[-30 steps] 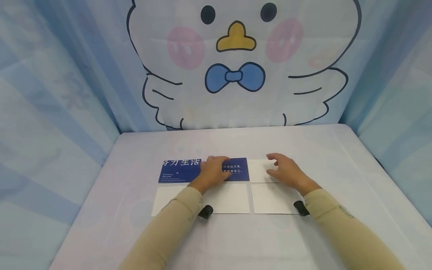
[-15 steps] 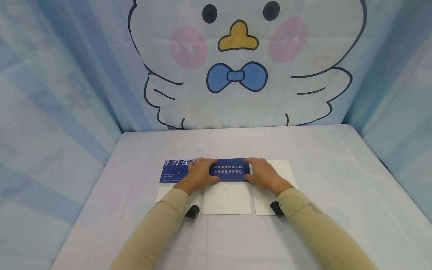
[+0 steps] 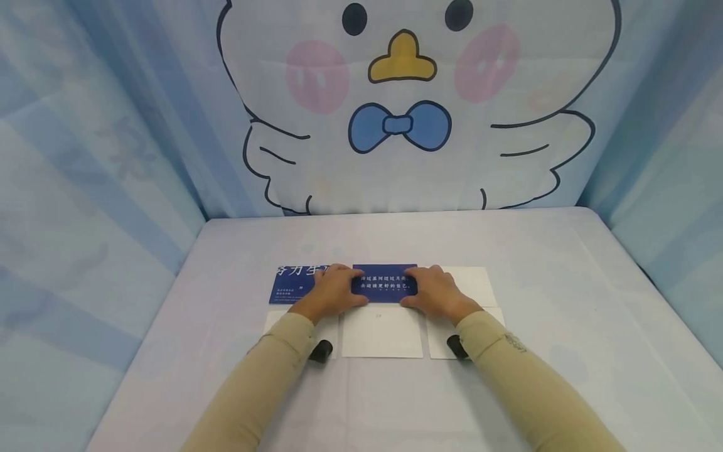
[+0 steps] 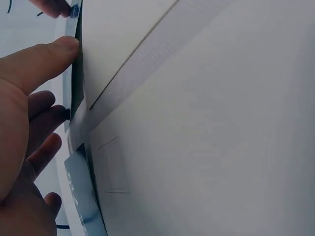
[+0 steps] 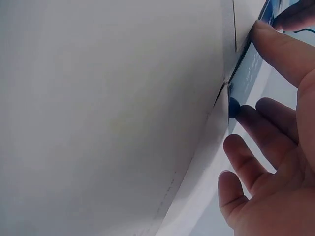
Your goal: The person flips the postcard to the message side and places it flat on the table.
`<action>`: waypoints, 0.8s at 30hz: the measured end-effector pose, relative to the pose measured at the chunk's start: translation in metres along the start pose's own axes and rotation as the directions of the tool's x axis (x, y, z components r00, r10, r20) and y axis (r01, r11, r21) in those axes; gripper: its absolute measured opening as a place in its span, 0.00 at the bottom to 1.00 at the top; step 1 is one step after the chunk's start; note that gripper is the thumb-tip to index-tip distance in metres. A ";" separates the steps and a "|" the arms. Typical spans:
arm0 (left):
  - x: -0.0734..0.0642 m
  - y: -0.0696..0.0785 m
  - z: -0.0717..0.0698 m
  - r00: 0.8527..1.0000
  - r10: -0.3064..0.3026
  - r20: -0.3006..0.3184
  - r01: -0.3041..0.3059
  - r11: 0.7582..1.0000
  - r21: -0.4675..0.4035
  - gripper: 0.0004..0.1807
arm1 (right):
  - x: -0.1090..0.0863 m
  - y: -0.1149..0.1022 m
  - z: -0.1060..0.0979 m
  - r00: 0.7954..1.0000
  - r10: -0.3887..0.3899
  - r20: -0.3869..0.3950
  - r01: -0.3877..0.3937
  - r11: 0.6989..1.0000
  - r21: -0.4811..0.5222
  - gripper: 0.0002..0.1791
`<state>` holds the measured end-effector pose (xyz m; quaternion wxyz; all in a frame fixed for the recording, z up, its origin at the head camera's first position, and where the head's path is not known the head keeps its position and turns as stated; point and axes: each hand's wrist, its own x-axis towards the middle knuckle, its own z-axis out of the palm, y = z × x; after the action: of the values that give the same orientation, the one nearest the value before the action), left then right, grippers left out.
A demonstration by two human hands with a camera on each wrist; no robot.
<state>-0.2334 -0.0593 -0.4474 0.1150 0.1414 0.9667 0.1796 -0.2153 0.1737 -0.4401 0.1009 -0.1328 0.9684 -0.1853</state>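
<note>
A dark blue postcard (image 3: 384, 287) with white lettering lies flat in the middle of the far row. My left hand (image 3: 332, 291) holds it at the left end, thumb (image 4: 61, 51) on the near edge and fingers at the far edge. At the right end my right hand (image 3: 435, 291) holds it likewise, thumb (image 5: 278, 46) on the near edge. Another blue postcard (image 3: 287, 290) lies to its left, partly covered by my left hand. To the right is a white postcard (image 3: 473, 285), partly behind my right hand.
A nearer row has white postcards: the middle one (image 3: 382, 334) is in full view, while the left one (image 3: 275, 321) and right one (image 3: 439, 342) are partly under my forearms. The pale table (image 3: 384, 408) extends around them. A printed curtain (image 3: 395, 176) hangs behind.
My right hand has moved left from above the white postcard to the blue postcard's right end. My left hand has shifted left to its left end. The gap between the blue postcards now shows.
</note>
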 end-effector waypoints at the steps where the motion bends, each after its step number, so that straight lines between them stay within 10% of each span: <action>1: 0.000 0.000 -0.001 1.000 0.001 0.006 -0.001 1.000 0.000 0.37 | 0.000 0.000 0.000 1.000 -0.001 0.000 0.001 1.000 -0.002 0.40; 13: -0.003 0.002 -0.012 0.998 0.026 0.056 -0.024 0.999 -0.034 0.32 | -0.002 0.001 -0.006 0.991 -0.110 -0.079 0.105 0.992 -0.066 0.25; 24: -0.001 0.004 -0.005 0.979 -0.056 -0.196 0.026 0.988 -0.153 0.27 | -0.004 -0.001 -0.003 0.941 -0.236 -0.244 0.209 0.969 -0.131 0.21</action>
<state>-0.2329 -0.0572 -0.4410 0.0315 0.0936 0.9599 0.2624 -0.2124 0.1750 -0.4360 -0.0547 -0.2211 0.9604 -0.1608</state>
